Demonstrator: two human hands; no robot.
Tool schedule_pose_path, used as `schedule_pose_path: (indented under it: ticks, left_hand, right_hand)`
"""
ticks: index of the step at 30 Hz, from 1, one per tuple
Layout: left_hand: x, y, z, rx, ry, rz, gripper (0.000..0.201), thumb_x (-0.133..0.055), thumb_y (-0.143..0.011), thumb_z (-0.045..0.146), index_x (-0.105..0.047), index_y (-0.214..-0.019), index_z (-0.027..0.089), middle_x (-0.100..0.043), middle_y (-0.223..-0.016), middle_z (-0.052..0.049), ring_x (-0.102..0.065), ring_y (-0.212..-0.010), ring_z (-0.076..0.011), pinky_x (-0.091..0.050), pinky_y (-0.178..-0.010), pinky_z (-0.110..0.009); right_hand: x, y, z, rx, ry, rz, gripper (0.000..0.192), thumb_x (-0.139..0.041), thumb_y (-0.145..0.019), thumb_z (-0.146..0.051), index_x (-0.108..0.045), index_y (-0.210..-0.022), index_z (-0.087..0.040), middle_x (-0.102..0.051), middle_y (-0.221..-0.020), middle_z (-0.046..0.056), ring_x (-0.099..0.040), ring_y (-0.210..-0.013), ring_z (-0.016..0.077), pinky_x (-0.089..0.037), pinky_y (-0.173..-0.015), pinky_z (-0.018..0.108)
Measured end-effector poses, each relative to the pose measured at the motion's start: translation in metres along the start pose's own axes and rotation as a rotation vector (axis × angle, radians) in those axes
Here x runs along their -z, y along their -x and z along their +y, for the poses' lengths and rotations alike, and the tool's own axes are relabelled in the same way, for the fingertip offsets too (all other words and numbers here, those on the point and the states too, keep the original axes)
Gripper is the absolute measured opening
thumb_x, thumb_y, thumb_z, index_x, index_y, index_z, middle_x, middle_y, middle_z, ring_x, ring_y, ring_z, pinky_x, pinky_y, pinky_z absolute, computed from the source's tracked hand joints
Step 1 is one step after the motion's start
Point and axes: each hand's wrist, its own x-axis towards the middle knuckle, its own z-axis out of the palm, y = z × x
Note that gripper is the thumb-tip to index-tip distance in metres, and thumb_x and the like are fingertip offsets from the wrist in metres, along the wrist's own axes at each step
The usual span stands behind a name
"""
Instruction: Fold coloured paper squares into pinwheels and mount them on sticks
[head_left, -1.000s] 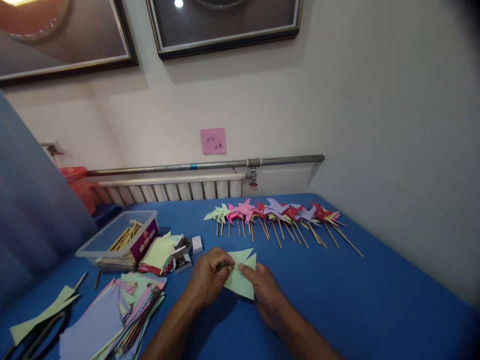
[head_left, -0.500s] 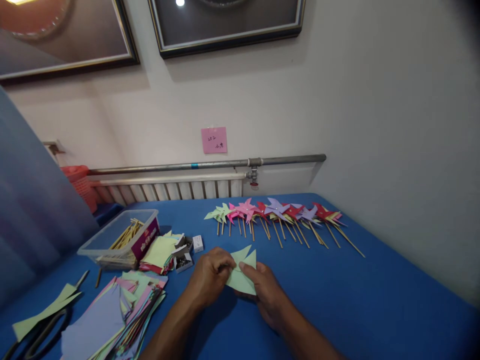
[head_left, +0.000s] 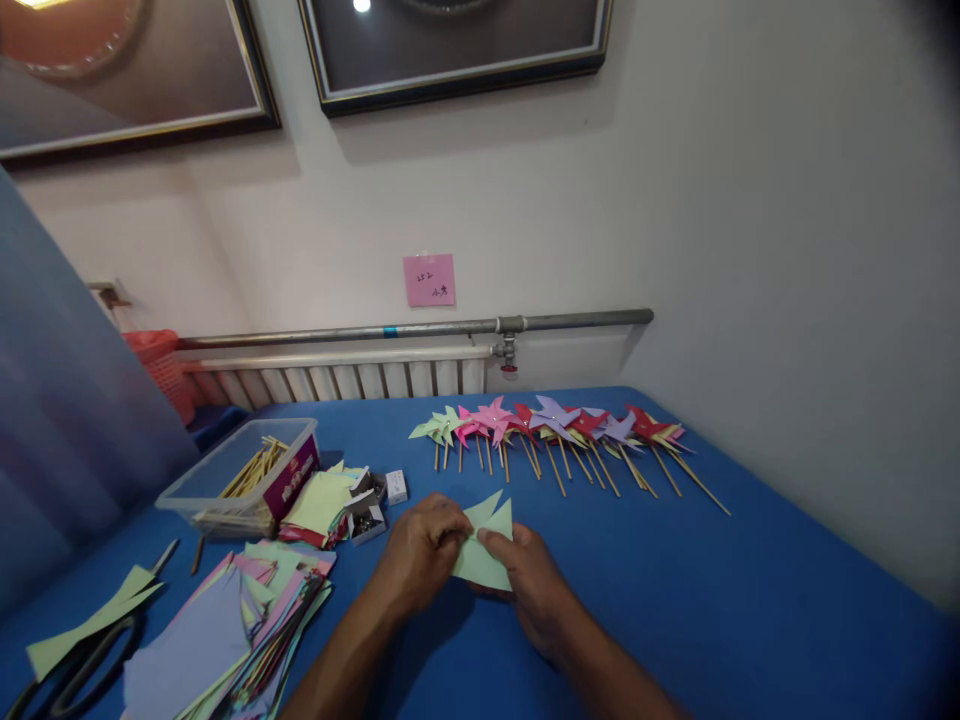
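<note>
The blue cloth-covered counter [head_left: 720, 600] ran back to a white wall with a ribbed radiator [head_left: 337, 380] and a steel pipe [head_left: 420, 328] along its far edge, and its right side lay bare and open beyond the hands, while the left was crowded. In the near middle, a pale green paper piece [head_left: 484, 545], cut and folded into pointed flaps, sat just above the cloth between both hands. The left hand [head_left: 420, 555] curled knuckles-up, its fingertips pinched narrow on the paper's left edge; the right hand [head_left: 529, 575] lay flatter, thumb and forefinger closed on the paper's centre, so each grip held the same sheet. Both forearms angled in from the bottom edge. Behind the hands, well apart, a row of finished paper pinwheels [head_left: 555, 425] in green, pink, lilac and red lay on thin wooden sticks, fanned toward the right. To the left stood a clear plastic tub [head_left: 240, 475] holding more sticks, a small open box of metal pins [head_left: 364, 520] beside it, a loose stack of coloured paper squares [head_left: 225, 630] nearer, and dark-handled scissors [head_left: 71, 665] under a green offcut at the corner.
</note>
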Motion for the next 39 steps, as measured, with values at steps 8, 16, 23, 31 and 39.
schedule_pose_path:
  ticks: [8, 16, 23, 31, 39]
  left_hand:
    - [0.016, -0.004, 0.011, 0.268, 0.274, 0.079, 0.018, -0.067, -0.082, 0.030, -0.076, -0.093, 0.020, -0.069, -0.082, -0.001, -0.060, -0.075, -0.0175, -0.045, -0.069, -0.027]
    - [0.004, -0.005, 0.000, 0.531, 0.549, 0.021, 0.036, -0.076, -0.071, 0.055, -0.066, -0.068, 0.021, -0.056, -0.058, 0.002, -0.046, -0.058, -0.0134, -0.033, -0.059, -0.026]
    - [-0.014, -0.007, -0.016, 0.581, 0.589, 0.075, 0.031, -0.085, -0.064, 0.043, -0.065, -0.068, 0.020, -0.058, -0.058, 0.005, -0.045, -0.054, -0.0109, -0.033, -0.057, -0.025]
    - [-0.022, -0.007, -0.017, 0.645, 0.635, 0.152, 0.034, -0.082, -0.070, 0.047, -0.059, -0.066, 0.023, -0.055, -0.055, 0.005, -0.042, -0.049, -0.0107, -0.032, -0.053, -0.025]
    - [-0.028, -0.008, -0.018, 0.638, 0.624, 0.188, 0.032, -0.082, -0.071, 0.044, -0.059, -0.064, 0.023, -0.053, -0.052, 0.005, -0.041, -0.047, -0.0101, -0.031, -0.051, -0.026]
  right_hand:
    - [0.008, -0.011, 0.008, 0.182, 0.102, 0.034, 0.037, -0.086, -0.074, -0.048, -0.081, -0.094, -0.017, -0.081, -0.078, 0.008, -0.075, -0.072, 0.0273, -0.055, -0.065, 0.033]
    - [0.003, -0.003, 0.002, 0.284, 0.269, 0.007, 0.034, -0.082, -0.077, -0.049, -0.083, -0.092, -0.018, -0.081, -0.079, 0.006, -0.072, -0.073, 0.0271, -0.054, -0.065, 0.033]
    - [0.003, -0.007, 0.003, 0.264, 0.259, 0.017, 0.037, -0.082, -0.073, -0.049, -0.083, -0.092, -0.017, -0.081, -0.079, 0.006, -0.070, -0.070, 0.0255, -0.053, -0.063, 0.033]
    - [0.006, -0.011, 0.008, 0.227, 0.205, -0.029, 0.037, -0.085, -0.074, -0.049, -0.083, -0.095, -0.018, -0.080, -0.077, 0.005, -0.072, -0.071, 0.0263, -0.054, -0.065, 0.033]
    - [0.004, -0.009, 0.005, 0.217, 0.198, -0.017, 0.038, -0.087, -0.072, -0.048, -0.082, -0.094, -0.018, -0.081, -0.076, 0.006, -0.074, -0.072, 0.0274, -0.056, -0.066, 0.034]
